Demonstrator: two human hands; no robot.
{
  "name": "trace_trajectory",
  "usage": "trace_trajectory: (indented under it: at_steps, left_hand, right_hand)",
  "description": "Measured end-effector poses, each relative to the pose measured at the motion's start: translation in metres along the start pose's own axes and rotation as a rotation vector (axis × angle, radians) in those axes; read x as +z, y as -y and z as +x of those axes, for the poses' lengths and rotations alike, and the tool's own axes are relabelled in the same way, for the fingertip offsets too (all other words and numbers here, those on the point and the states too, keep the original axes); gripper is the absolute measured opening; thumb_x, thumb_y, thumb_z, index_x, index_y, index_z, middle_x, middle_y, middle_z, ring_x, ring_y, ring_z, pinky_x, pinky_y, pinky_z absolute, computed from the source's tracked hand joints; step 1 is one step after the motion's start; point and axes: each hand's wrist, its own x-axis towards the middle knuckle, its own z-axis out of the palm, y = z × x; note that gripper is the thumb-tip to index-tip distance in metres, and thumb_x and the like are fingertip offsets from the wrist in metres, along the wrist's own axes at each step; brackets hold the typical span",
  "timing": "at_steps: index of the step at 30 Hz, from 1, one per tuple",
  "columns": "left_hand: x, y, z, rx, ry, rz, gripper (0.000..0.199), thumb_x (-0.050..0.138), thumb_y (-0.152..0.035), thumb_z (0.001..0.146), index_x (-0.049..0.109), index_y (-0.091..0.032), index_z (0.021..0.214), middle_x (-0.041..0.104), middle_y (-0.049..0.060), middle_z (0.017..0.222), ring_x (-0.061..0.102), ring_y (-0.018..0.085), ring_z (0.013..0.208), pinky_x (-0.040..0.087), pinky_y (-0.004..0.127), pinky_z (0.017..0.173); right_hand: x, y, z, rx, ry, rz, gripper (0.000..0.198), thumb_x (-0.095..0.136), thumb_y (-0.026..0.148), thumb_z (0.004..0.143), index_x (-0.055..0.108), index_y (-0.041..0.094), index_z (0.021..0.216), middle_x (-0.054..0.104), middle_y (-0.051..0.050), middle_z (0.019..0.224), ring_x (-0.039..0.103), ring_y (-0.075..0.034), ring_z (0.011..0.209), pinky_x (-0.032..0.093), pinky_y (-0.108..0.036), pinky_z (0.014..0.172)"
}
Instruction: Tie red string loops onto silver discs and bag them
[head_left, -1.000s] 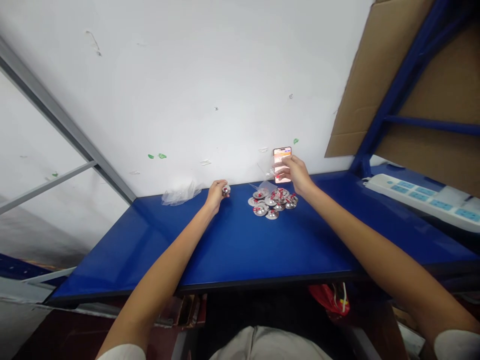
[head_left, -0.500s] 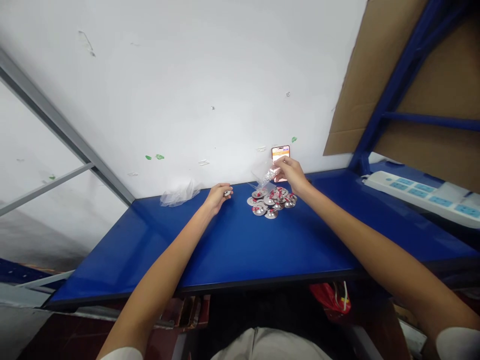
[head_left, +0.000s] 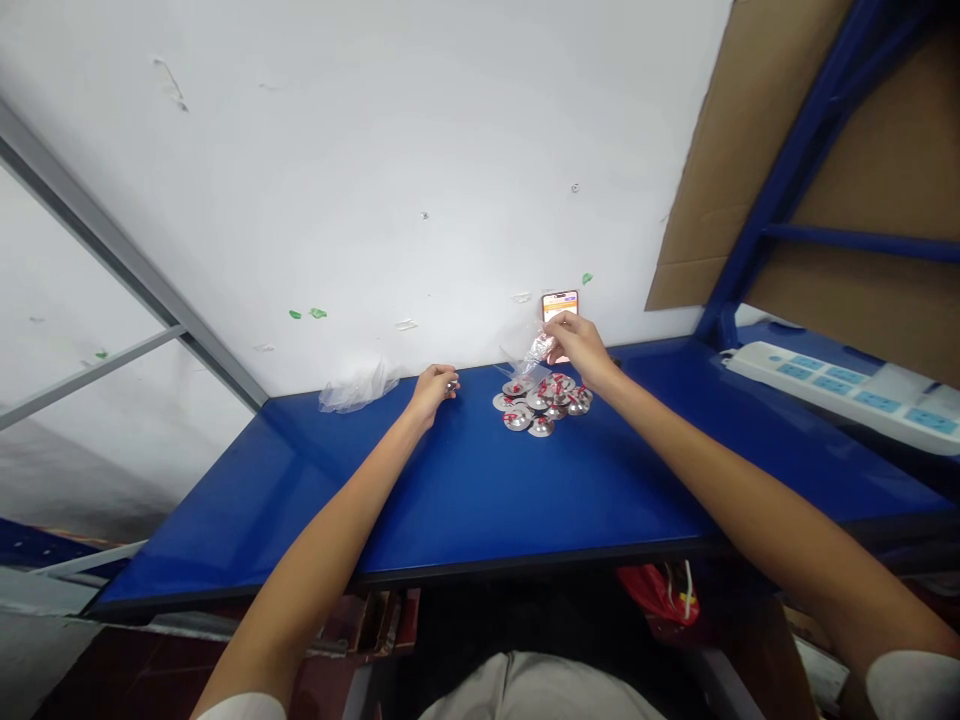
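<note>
Several silver finger cymbals [head_left: 517, 418] with red loops lie in a pile on the blue table. Above the back of the pile, my right hand [head_left: 574, 343] is closed on a clear plastic bag [head_left: 538, 350]; something shiny shows in the bag, too small to name. To the left of the pile, my left hand [head_left: 433, 392] is closed just over the table. A small silver piece shows at its fingertips; the fingers hide most of it, so its kind is unclear. Behind my right hand, a phone [head_left: 560, 302] with a lit screen leans against the wall.
A crumpled clear plastic bag [head_left: 360, 388] lies at the back left of the blue table [head_left: 465, 500]. On the right are a white power strip [head_left: 840, 380] and a blue metal frame [head_left: 780, 170] before cardboard. A white wall [head_left: 450, 130] bounds the back.
My left hand has turned slightly, and the silver piece at its fingertips shows less broadly. My right hand stays almost still with the plastic bag.
</note>
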Motion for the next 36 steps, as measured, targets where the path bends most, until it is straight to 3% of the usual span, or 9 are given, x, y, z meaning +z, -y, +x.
trace_trajectory:
  at_steps: [3,6,10,26,33,36]
  left_hand:
    - [0.002,0.0,-0.002,0.026,-0.01,0.013,0.035,0.074,-0.002,0.071,0.066,-0.018,0.1,0.064,0.0,0.076,0.056,0.012,0.061,0.04,0.023,0.058]
    - [0.006,0.0,-0.004,-0.006,0.039,-0.014,0.034,0.07,-0.001,0.069,0.066,-0.016,0.1,0.065,0.002,0.077,0.058,0.013,0.062,0.042,0.024,0.058]
    - [0.01,-0.001,-0.006,-0.047,0.092,-0.043,0.03,0.068,-0.003,0.069,0.066,-0.013,0.097,0.064,0.005,0.081,0.064,0.015,0.068,0.044,0.025,0.058]
    - [0.014,0.003,-0.011,-0.023,0.094,0.017,0.031,0.073,-0.004,0.07,0.068,-0.015,0.099,0.065,0.003,0.075,0.059,0.015,0.065,0.039,0.025,0.053]
    - [0.012,-0.002,-0.008,-0.102,0.095,-0.125,0.025,0.068,-0.007,0.072,0.07,-0.012,0.096,0.068,0.007,0.083,0.065,0.014,0.069,0.05,0.025,0.061]
    - [0.012,-0.001,-0.008,-0.108,0.1,-0.15,0.027,0.065,-0.007,0.072,0.071,-0.011,0.098,0.071,0.009,0.085,0.069,0.017,0.074,0.055,0.028,0.067]
  right_hand:
    - [0.002,-0.003,0.0,-0.065,0.035,-0.056,0.027,0.079,0.044,0.086,0.06,0.025,0.082,0.068,0.001,0.073,0.064,-0.016,0.053,0.052,-0.027,0.047]
    - [0.004,-0.006,-0.001,-0.117,0.066,-0.088,0.025,0.076,0.043,0.088,0.06,0.025,0.084,0.071,0.0,0.078,0.066,-0.016,0.054,0.051,-0.027,0.048]
    - [0.005,-0.007,-0.002,-0.125,0.074,-0.099,0.024,0.075,0.043,0.09,0.06,0.024,0.085,0.076,-0.002,0.085,0.067,-0.015,0.055,0.05,-0.025,0.047]
    - [0.003,-0.009,-0.001,-0.144,0.086,-0.122,0.025,0.076,0.043,0.091,0.06,0.024,0.086,0.077,-0.003,0.085,0.067,-0.015,0.055,0.05,-0.025,0.047]
    - [0.004,-0.002,-0.007,-0.167,0.082,-0.199,0.016,0.069,0.036,0.094,0.06,0.025,0.087,0.078,-0.003,0.089,0.068,-0.015,0.057,0.051,-0.026,0.05]
    - [0.003,0.004,-0.011,-0.209,0.037,-0.332,0.009,0.07,0.03,0.092,0.062,0.026,0.09,0.076,0.0,0.08,0.069,-0.017,0.059,0.052,-0.028,0.056]
